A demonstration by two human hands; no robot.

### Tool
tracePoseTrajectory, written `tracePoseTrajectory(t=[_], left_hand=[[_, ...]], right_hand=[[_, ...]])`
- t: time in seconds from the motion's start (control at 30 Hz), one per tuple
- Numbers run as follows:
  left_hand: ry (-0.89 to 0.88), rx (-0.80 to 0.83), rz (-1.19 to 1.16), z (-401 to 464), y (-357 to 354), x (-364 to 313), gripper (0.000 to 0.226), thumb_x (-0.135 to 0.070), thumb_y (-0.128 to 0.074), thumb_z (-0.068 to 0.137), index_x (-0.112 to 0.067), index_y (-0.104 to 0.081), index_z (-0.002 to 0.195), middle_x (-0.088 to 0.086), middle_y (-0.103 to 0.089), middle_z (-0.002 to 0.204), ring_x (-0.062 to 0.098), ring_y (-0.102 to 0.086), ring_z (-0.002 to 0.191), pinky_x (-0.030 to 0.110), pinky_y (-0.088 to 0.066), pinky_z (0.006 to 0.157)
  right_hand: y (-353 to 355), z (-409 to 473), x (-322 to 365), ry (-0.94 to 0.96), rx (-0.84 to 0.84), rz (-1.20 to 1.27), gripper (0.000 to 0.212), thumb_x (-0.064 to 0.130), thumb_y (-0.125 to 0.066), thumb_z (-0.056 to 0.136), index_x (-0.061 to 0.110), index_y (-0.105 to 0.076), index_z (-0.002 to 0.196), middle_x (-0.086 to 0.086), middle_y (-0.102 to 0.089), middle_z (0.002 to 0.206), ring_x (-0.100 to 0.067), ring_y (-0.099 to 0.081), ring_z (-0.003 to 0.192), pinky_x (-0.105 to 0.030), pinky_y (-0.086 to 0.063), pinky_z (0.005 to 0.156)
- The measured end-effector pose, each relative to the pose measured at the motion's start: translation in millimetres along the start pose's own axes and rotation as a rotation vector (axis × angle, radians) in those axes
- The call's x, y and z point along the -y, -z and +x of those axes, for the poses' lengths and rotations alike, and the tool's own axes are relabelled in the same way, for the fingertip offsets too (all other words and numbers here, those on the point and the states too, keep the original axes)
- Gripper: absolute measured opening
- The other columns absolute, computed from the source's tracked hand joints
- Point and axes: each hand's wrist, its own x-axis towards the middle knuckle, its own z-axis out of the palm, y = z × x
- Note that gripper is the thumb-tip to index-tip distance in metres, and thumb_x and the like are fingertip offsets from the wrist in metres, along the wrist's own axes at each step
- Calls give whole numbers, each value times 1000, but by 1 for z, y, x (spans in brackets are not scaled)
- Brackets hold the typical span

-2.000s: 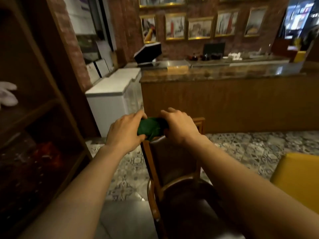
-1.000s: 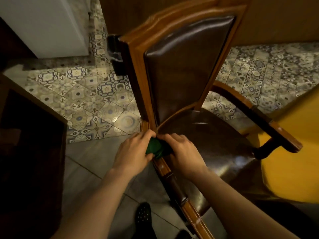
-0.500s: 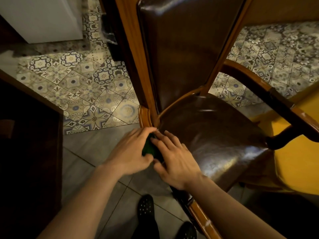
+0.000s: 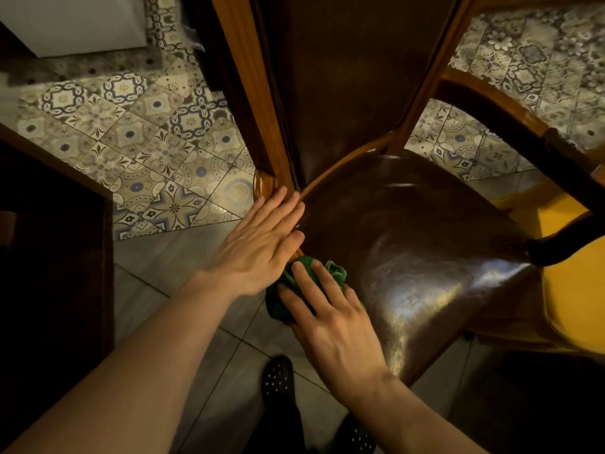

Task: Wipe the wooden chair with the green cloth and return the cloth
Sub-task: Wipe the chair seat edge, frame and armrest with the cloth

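The wooden chair (image 4: 258, 103) has an orange-brown frame, a dark brown leather back and a glossy leather seat (image 4: 425, 244). The green cloth (image 4: 337, 275) lies bunched on the seat's near left edge. My right hand (image 4: 330, 319) presses flat on the cloth, fingers spread over it. My left hand (image 4: 262, 240) rests flat with fingers together on the chair frame where the back meets the seat, just above the cloth and not holding it.
Patterned floor tiles (image 4: 147, 152) lie to the left, and a dark wooden cabinet (image 4: 49, 257) stands at the left edge. A yellow seat (image 4: 569, 290) sits beyond the chair's right armrest (image 4: 530, 139). My dark shoes (image 4: 278, 381) stand on grey tiles below.
The cloth went from the top of the backrest down to the seat edge. My left hand has let go of it and lies flat on the frame; my right hand now presses it alone.
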Motion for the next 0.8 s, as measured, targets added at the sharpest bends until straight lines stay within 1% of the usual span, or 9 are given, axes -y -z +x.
tracePoseTrajectory(t=[0.13, 0.27, 0.4, 0.57, 0.7, 0.8], left_hand=[[1, -33, -8, -2, -7, -2, 66, -49, -2, 101, -17, -11, 159, -5, -2, 167, 5, 14, 150, 37, 8, 123], [-8, -68, -5, -1, -12, -1, 66, -49, -4, 102, -18, -13, 159, -4, -5, 167, 5, 12, 151, 38, 6, 123], [-15, -98, 4, -2, -15, 1, 64, -48, -6, 103, -17, -15, 159, -4, -7, 167, 7, 10, 152, 38, 5, 123], [-16, -89, 29, -1, -17, 3, 62, -47, -7, 104, -18, -14, 159, -3, -7, 168, 8, 10, 152, 41, 3, 124], [-9, -90, 50, -1, -18, 3, 63, -48, -6, 104, -18, -14, 159, -3, -6, 168, 8, 10, 152, 42, 2, 124], [-1, -70, 59, -1, -16, 1, 65, -49, -5, 103, -18, -12, 159, -3, -4, 168, 8, 13, 151, 41, 4, 124]], right_hand=[[4, -12, -5, -27, -12, 7, 48, 34, -69, 92, 17, -59, 136, -14, -53, 148, -41, -50, 134, -52, -56, 90], [7, -24, -5, -42, -9, -13, 54, 26, -82, 82, 15, -63, 131, -15, -60, 140, -40, -58, 125, -51, -59, 84], [9, -39, -10, -30, 11, 3, 60, 26, -89, 74, 19, -66, 129, -12, -62, 139, -38, -62, 121, -46, -60, 82], [15, -41, -8, -67, 54, 38, 60, 29, -89, 74, 22, -67, 130, -9, -62, 140, -36, -61, 123, -44, -60, 81], [24, -36, -3, -66, 74, 10, 53, 27, -87, 76, 19, -69, 125, -11, -65, 133, -38, -64, 117, -47, -61, 78], [38, -28, -1, -43, 130, -39, 48, 26, -82, 79, 17, -67, 123, -10, -66, 126, -37, -63, 110, -48, -59, 78]])
